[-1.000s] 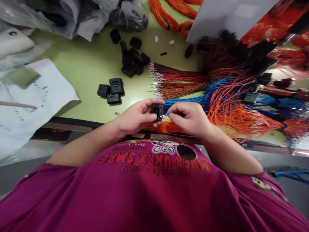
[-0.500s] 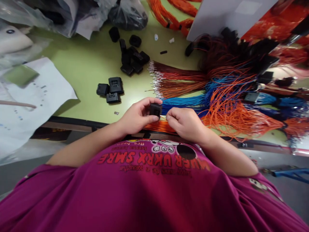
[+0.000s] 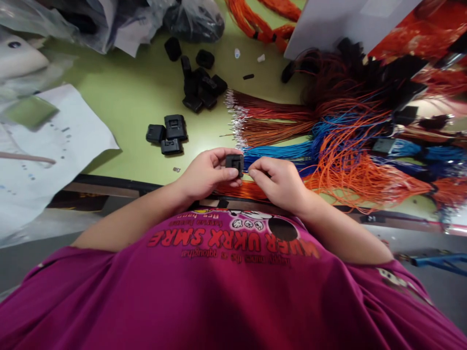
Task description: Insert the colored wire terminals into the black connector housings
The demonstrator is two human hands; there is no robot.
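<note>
My left hand (image 3: 207, 172) is closed around a black plastic connector housing (image 3: 234, 164), thumb on its near face and fingers behind it. Just right of the housing, my right hand (image 3: 277, 180) is pinched shut on a thin wire, most of it hidden by the fingers. Under and behind the hands lie bundles of blue wires (image 3: 280, 151) and orange wires (image 3: 244, 189). Brown wires (image 3: 273, 131) with bare metal terminals (image 3: 237, 119) at their left ends lie just beyond. Several black housings (image 3: 175, 127) rest on the table left of my hands.
More black housings (image 3: 200, 86) lie in a pile farther back on the green table (image 3: 124, 107). Printed paper (image 3: 54, 155) covers the left side, with plastic bags (image 3: 193, 22) behind. A tangle of orange wires (image 3: 365, 175) spreads to the right. A grey-white panel (image 3: 339, 29) stands at the back.
The housing in my left hand has turned a little, its slotted face now more toward me, with the thumb farther over it. My right hand has shifted slightly left and up.
</note>
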